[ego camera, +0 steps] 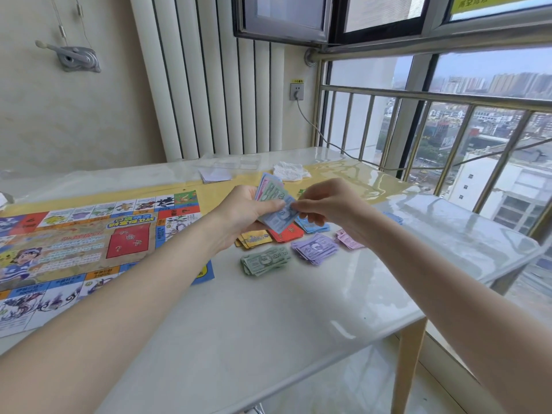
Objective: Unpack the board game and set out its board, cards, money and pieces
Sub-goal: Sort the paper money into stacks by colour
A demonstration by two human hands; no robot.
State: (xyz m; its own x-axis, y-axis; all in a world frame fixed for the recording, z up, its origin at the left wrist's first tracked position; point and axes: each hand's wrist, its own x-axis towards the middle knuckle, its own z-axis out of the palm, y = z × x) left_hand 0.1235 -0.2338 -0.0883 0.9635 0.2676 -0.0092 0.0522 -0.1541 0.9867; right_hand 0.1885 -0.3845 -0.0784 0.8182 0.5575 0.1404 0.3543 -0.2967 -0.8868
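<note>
My left hand (249,209) holds a fanned stack of paper play money (273,194) above the table. My right hand (324,203) pinches a blue bill (279,221) at the front of that stack. Below them on the table lie sorted piles: green bills (264,260), purple bills (315,248), pink bills (348,239), yellow cards (255,238), red cards (288,233) and blue cards (312,227). The colourful game board (89,243) lies unfolded flat on the left.
A white glossy table (268,324) stands by a railed window (418,130) on the right. At the back lie a crumpled white cloth (291,171), a white paper stack (215,175) and clear plastic packaging (236,161). A few blue bills (393,217) lie further right.
</note>
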